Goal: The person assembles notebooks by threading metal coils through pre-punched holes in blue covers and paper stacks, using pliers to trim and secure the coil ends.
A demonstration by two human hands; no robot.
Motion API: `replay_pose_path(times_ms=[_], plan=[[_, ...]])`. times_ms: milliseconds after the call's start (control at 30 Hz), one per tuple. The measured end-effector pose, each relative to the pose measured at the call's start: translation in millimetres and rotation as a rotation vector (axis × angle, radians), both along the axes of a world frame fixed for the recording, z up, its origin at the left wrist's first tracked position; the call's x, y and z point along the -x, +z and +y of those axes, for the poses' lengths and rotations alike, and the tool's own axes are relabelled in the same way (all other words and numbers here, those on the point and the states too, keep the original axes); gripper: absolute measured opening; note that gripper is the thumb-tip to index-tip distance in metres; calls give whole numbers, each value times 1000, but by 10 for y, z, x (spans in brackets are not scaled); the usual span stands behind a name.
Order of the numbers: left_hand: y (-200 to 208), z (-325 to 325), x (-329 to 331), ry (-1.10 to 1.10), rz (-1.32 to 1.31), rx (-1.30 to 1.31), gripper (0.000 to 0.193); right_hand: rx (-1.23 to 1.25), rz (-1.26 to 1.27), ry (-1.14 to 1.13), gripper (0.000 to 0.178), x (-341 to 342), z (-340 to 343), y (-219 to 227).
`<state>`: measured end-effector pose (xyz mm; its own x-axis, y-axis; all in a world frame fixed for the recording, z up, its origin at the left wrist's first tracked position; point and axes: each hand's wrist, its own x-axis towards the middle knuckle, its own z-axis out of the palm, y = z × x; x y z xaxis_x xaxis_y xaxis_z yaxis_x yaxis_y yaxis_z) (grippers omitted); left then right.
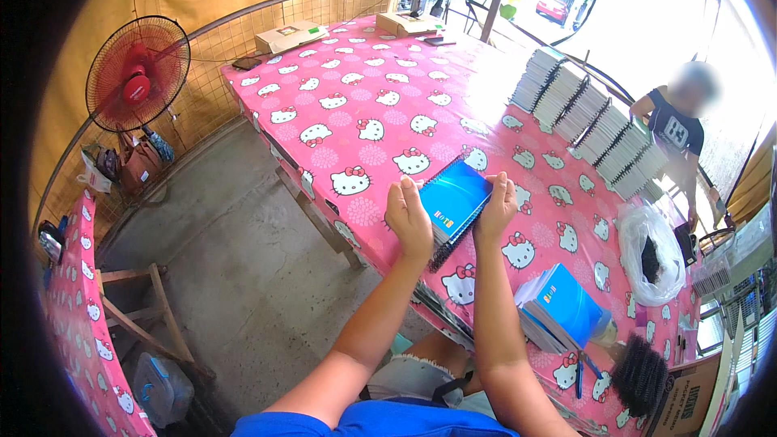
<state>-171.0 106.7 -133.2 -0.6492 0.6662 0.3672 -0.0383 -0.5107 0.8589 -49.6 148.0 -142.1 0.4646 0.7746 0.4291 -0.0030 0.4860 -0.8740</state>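
Note:
Between my two hands, at the near edge of the pink patterned table (pixel 364 125), is a small stack of blue-covered spiral notebooks (pixel 457 194) with black coil binding. My left hand (pixel 409 214) grips its left side, fingers closed along the edge. On the opposite side my right hand (pixel 495 210) presses against the stack, fingers also closed. A pile of blue-covered pads (pixel 562 299) lies just right of my right forearm. Beyond it is a bunch of black binding coils (pixel 639 374), with blue pens (pixel 589 368) beside them.
Long rows of bound notebooks (pixel 579 113) line the table's right side. A clear plastic bag (pixel 652 263) holding black coils lies nearer. A person (pixel 678 133) stands past the rows. Cardboard boxes (pixel 291 36) sit at the far edge; a red fan (pixel 137 73) stands left.

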Motion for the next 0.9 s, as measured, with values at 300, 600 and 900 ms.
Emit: replay_pose_path(times_ms=[300, 600, 900], plan=[[470, -226, 229, -220, -130, -91, 22, -367, -533, -172, 3, -209, -2127, 608], [1263, -815, -916, -1049, 607, -246, 23, 816, -1037, -1057, 34, -4247, -3512, 488], [871, -445, -1959, -1410, 1580, 56, 34, 1249, -1087, -1148, 34, -5013, -3906, 3]])
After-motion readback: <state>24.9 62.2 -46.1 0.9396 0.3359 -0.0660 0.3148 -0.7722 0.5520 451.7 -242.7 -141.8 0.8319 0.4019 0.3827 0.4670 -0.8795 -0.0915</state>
